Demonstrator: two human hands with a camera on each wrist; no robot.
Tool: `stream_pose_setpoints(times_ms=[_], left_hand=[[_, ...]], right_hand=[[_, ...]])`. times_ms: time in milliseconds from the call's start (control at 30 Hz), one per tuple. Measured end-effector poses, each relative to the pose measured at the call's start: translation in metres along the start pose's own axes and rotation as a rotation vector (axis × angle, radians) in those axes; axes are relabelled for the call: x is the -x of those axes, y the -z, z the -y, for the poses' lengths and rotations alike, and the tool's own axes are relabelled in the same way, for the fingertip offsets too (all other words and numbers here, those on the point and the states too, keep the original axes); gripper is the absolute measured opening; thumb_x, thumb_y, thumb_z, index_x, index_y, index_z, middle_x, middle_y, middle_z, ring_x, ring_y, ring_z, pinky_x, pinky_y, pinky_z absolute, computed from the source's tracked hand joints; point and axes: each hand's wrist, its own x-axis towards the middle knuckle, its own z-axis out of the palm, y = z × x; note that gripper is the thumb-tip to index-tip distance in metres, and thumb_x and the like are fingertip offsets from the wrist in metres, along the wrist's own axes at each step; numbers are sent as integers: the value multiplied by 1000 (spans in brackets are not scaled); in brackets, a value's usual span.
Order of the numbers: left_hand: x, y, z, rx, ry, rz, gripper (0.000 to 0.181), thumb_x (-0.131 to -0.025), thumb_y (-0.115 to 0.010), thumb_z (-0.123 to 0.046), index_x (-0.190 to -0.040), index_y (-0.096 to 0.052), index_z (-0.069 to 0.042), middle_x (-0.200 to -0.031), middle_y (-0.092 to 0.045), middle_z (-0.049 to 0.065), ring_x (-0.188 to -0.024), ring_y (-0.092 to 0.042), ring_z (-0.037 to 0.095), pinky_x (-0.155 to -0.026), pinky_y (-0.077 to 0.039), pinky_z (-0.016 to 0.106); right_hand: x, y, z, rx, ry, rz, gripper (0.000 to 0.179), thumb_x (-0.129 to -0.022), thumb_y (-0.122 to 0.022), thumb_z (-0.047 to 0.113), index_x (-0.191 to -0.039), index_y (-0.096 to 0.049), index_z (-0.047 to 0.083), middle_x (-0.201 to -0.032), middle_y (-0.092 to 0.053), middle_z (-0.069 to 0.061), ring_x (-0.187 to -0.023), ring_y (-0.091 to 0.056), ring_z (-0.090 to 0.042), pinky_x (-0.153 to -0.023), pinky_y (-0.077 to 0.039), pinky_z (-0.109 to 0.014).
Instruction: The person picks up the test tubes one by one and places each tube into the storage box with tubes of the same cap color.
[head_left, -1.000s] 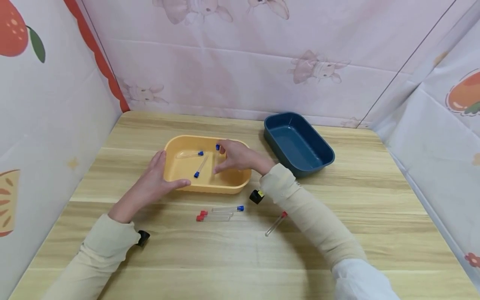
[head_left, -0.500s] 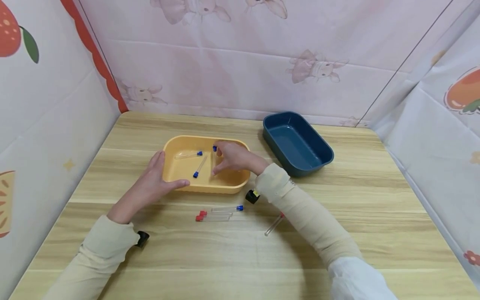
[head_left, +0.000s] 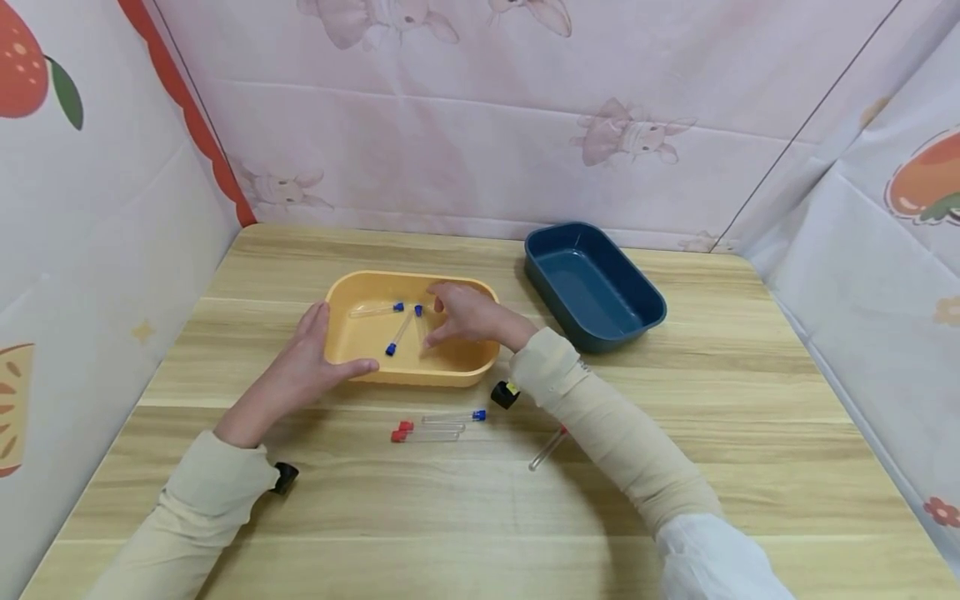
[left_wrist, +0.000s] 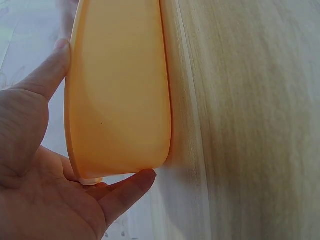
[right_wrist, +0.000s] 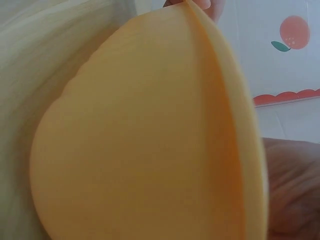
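My left hand [head_left: 300, 354] grips the left end of a yellow plastic tray [head_left: 420, 379], its thumb along the front rim. In the left wrist view, the fingers of the left hand [left_wrist: 55, 195] lie around the end wall of the tray [left_wrist: 117, 90]. My right hand [head_left: 472, 315] is inside the tray toward its right side, thumb and fingers spread apart. Close by its fingertips lies a clear test tube [head_left: 421, 327] with a blue cap. Two more blue-capped test tubes [head_left: 375, 312] rest on the tray floor. The tray wall [right_wrist: 140, 125] hides the right fingers in the right wrist view.
In front of the tray lie a blue-capped test tube [head_left: 453, 417] and two red-capped ones [head_left: 427, 437]. Another red-capped tube [head_left: 546, 451] is partly under the right sleeve. A dark blue tray [head_left: 600, 296] stands at the back right. Printed cloth walls [head_left: 480, 150] surround the table.
The blue-capped tube at my right fingertips has come away from them, its cap now lower and left on the tray floor. My left hand has stayed in place.
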Motion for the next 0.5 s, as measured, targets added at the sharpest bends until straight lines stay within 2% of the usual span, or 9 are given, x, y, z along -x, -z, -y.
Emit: stream_pose_setpoints(times_ms=[100, 233, 500], left_hand=[[0, 0, 0, -1, 2, 4, 123, -90, -79, -47, -162, 7, 4, -165, -8, 29, -135, -35, 45, -115, -32, 63], [-1, -1, 1, -3, 2, 5, 124, -90, -79, -47, -162, 7, 4, -165, -8, 29, -135, -35, 45, -114, -32, 63], [0, -1, -1, 1, 24, 8, 125, -90, -79, -49, -162, 8, 3, -166, -7, 28, -138, -32, 46, -115, -30, 64]], right_hand=[[2, 1, -1, 16, 28, -32, 76, -89, -84, 35, -146, -50, -2, -120, -67, -14, -99, -60, -23, -91, -51, -32], [8, 4, -4, -36, 75, -100, 59, -94, -79, 29, -139, -59, -2, -116, -68, -15, -96, -61, -24, -86, -52, -32], [34, 12, -10, -118, 173, -247, 42, -101, -71, 23, -133, -66, -3, -107, -69, -12, -95, -62, -22, -84, -53, -31]])
